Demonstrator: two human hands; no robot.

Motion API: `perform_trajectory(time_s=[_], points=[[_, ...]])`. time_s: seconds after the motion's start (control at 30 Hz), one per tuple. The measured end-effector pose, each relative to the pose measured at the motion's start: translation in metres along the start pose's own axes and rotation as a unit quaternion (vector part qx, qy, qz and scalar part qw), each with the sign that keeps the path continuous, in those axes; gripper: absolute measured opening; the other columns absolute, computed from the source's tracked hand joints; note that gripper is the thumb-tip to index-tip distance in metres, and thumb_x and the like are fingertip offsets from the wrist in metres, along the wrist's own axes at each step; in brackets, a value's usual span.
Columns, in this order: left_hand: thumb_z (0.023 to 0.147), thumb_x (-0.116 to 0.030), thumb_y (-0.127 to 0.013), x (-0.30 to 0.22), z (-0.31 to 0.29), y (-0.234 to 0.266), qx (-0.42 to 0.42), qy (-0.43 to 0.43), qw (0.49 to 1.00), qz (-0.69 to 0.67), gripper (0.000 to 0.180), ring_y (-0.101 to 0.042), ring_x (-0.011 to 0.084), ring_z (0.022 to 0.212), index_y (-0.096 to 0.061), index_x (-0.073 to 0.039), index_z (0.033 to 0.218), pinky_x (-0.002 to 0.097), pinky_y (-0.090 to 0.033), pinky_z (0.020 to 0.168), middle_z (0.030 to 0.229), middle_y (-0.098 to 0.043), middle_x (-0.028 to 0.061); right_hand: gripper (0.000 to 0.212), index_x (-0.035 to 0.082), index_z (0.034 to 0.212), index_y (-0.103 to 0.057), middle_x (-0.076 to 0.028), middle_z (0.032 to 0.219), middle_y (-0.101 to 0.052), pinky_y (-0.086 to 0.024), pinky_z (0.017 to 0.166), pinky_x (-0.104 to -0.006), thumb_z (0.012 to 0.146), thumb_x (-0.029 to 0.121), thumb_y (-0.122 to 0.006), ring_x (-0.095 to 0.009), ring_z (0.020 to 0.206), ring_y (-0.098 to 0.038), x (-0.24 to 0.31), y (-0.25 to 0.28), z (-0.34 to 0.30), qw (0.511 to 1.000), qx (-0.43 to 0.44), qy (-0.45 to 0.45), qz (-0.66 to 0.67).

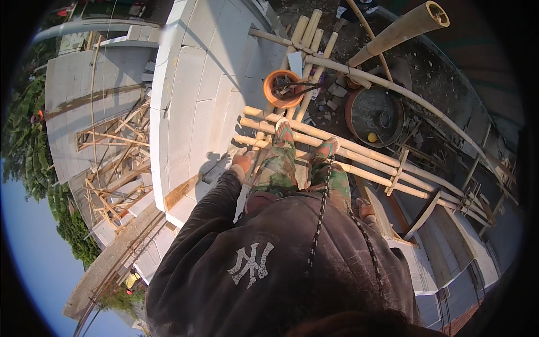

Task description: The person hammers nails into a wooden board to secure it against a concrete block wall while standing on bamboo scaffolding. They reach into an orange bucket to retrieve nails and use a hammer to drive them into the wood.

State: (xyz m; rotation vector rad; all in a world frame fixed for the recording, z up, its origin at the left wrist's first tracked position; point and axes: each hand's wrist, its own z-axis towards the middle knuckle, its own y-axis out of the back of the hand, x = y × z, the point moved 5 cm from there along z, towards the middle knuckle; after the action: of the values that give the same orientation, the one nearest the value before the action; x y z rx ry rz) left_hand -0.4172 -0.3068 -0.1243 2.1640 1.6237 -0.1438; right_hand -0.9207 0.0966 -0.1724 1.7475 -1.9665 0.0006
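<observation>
My left hand [242,161] hangs beside my left thigh, close to the pale block wall [193,73]. Its fingers look apart, and nothing shows in them. My right hand [366,209] is low by my right hip, partly covered by the dark sleeve; its fingers are too small to make out. My feet rest on several bamboo poles [359,150] laid side by side as a platform. Just beyond my left foot stands an orange bucket [282,89] with dark tools or straps inside and over its rim.
Below to the right sits a large round tub [374,117] of grey liquid with a yellow scoop [372,137]. A thick upright bamboo pole [401,32] and a long crossing pole [426,101] stand ahead. Rubble covers the ground. On the left, beyond the wall, is timber framing [120,140].
</observation>
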Motion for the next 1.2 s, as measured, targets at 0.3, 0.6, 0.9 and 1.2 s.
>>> perform_trajectory(time_s=[0.3, 0.6, 0.9, 1.2], points=[[0.090, -0.034, -0.072, 0.193, -0.098, 0.037, -0.142, 0.065, 0.938, 0.310, 0.089, -0.053, 0.0410, 0.135, -0.028, 0.004, 0.157, 0.0404, -0.042, 0.113, 0.143, -0.053, 0.0324, 0.038, 0.007, 0.122, -0.070, -0.014, 0.098, -0.072, -0.058, 0.071, -0.0443, 0.100, 0.035, -0.058, -0.031, 0.081, -0.072, 0.095, 0.005, 0.038, 0.991, 0.093, -0.092, -0.001], [0.094, -0.033, -0.067, 0.135, -0.119, 0.165, -0.236, 0.103, 0.944, 0.204, 0.095, -0.064, 0.0370, 0.121, -0.006, -0.004, 0.161, 0.0410, -0.048, 0.106, 0.133, -0.064, 0.0251, 0.037, 0.008, 0.121, -0.069, -0.012, 0.089, -0.071, -0.057, 0.066, -0.0453, 0.101, 0.034, -0.053, -0.031, 0.079, -0.070, 0.090, 0.028, 0.064, 0.988, 0.089, -0.124, -0.038], [0.100, -0.037, -0.057, 0.116, -0.031, 0.220, -0.158, 0.141, 0.974, -0.074, 0.055, -0.067, 0.0331, 0.112, -0.045, -0.017, 0.149, 0.0490, -0.054, 0.084, 0.140, -0.060, 0.0137, 0.030, 0.009, 0.119, -0.068, -0.010, 0.079, -0.069, -0.053, 0.055, -0.0424, 0.101, 0.028, -0.052, -0.026, 0.067, -0.065, 0.091, 0.041, 0.032, 0.991, 0.011, -0.108, 0.080], [0.096, -0.021, -0.069, -0.202, -0.042, -0.120, 0.077, -0.411, 0.889, 0.188, 0.054, -0.070, 0.0193, 0.104, -0.056, 0.009, 0.138, 0.0305, -0.054, 0.088, 0.124, -0.070, 0.0189, 0.036, 0.010, 0.133, -0.056, -0.011, 0.090, -0.069, -0.054, 0.060, -0.0436, 0.100, 0.025, -0.054, -0.023, 0.068, -0.066, -0.013, -0.037, -0.051, 0.927, -0.090, -0.134, 0.338]])
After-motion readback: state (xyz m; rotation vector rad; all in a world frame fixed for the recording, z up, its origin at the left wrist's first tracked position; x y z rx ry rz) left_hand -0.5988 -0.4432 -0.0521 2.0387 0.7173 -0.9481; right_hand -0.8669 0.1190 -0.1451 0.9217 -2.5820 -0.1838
